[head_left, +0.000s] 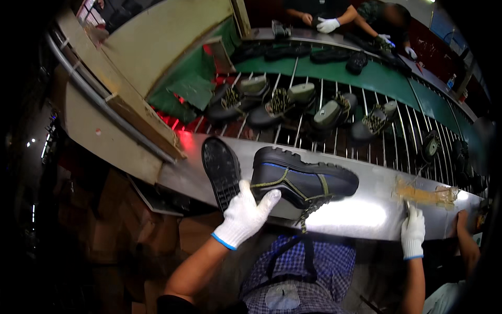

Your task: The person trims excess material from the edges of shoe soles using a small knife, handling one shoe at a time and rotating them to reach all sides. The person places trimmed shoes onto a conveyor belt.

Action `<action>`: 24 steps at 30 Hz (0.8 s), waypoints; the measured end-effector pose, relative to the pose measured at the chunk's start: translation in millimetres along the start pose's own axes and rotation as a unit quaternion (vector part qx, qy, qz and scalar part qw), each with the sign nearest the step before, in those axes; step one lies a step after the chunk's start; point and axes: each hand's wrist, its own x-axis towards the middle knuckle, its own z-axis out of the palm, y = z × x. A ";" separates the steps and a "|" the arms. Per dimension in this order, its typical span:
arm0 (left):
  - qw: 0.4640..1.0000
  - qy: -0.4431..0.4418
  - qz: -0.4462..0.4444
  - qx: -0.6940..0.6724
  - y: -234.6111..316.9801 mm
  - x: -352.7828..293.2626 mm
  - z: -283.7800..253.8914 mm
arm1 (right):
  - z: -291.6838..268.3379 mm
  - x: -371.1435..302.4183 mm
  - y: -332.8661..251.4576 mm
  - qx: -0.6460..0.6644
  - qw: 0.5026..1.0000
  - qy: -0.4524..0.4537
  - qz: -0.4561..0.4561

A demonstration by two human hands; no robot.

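Steel counter [381,191], rods [299,131] behind w/ more shoes [368,131]. Black low-cut work shoe [308,178] on its side on counter, L hand [240,217] grip clasping its heel collar; sole-up shoe [217,159] adj. R hand [413,230] nr. brown tape [426,194], grip unclear. Work shoe looks assembled, laced; what's left, can't tell.

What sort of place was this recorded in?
Likely a shoe factory: a row of shoes on metal bars, a black shoe at the left hand, and co-workers in white gloves opposite.

One head-worn fisheye looks down — close above the metal ledge [379,184].
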 end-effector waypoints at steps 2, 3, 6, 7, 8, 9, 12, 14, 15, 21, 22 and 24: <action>0.998 0.004 0.035 -0.054 -21.0 -33.9 44.0 | 28.3 22.9 46.0 0.069 0.994 0.078 -0.041; 0.999 0.006 0.027 -0.042 -26.7 -46.1 49.3 | -2.7 34.2 5.4 0.309 0.950 -0.038 0.027; 0.988 -0.121 -0.036 0.090 -18.0 -53.2 66.0 | -96.6 23.3 -140.0 0.564 0.794 -0.197 0.115; 0.994 -0.087 0.013 0.066 -23.1 -57.0 71.9 | -124.4 9.5 -178.7 0.516 0.785 -0.334 0.077; 0.997 -0.028 0.050 0.054 -26.6 -61.8 74.2 | -140.4 0.9 -207.3 0.461 0.754 -0.466 0.036; 0.983 0.063 0.157 0.067 -27.9 -60.7 69.9 | -139.3 -5.5 -217.3 0.472 0.702 -0.533 -0.008; 0.933 0.160 0.312 0.084 -20.1 -41.1 62.4 | -146.3 -3.1 -235.6 0.480 0.655 -0.582 0.023; 0.932 0.092 0.331 0.116 6.7 -19.2 47.3 | -125.2 16.6 -228.0 0.502 0.652 -0.565 0.061; 0.950 -0.002 0.298 0.094 12.1 -7.8 47.1 | -120.4 25.8 -232.0 0.501 0.645 -0.575 0.040; 0.946 -0.004 0.320 0.054 -6.1 9.4 52.6 | -103.9 35.0 -283.3 0.553 0.505 -0.661 0.045; 0.941 0.017 0.335 0.049 -10.1 12.3 54.8 | -102.1 26.9 -291.9 0.547 0.505 -0.666 0.048; 0.918 0.071 0.385 0.068 -16.1 16.6 59.3 | -110.8 8.9 -309.7 0.510 0.586 -0.629 0.015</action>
